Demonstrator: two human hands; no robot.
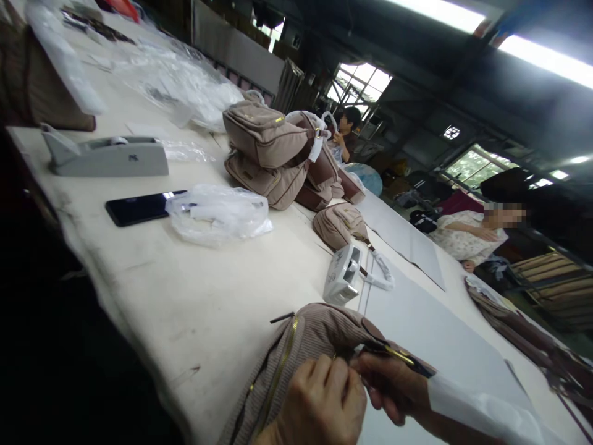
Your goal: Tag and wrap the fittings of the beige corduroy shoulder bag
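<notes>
**Both hands busy on the ribbed bag!**

The ribbed bag (315, 334) is sitting at the near end of the bench (199, 290), and two hands are meeting at its right side. The left hand (319, 402) is bunching its fingers into a tight pinch, though what they're holding is hiding from me. The right hand (393, 383) is curling below a dark strip (403, 355) with gold metal; whether its fingers are gripping, I can't tell. I'm judging this midway: white wrapping (482, 402) is already showing at right, while the handwork is looking unfinished. The bag's long axis is running from near left to far right, its rounded end pointing far, the gold zip (290, 346) following the left side.
</notes>
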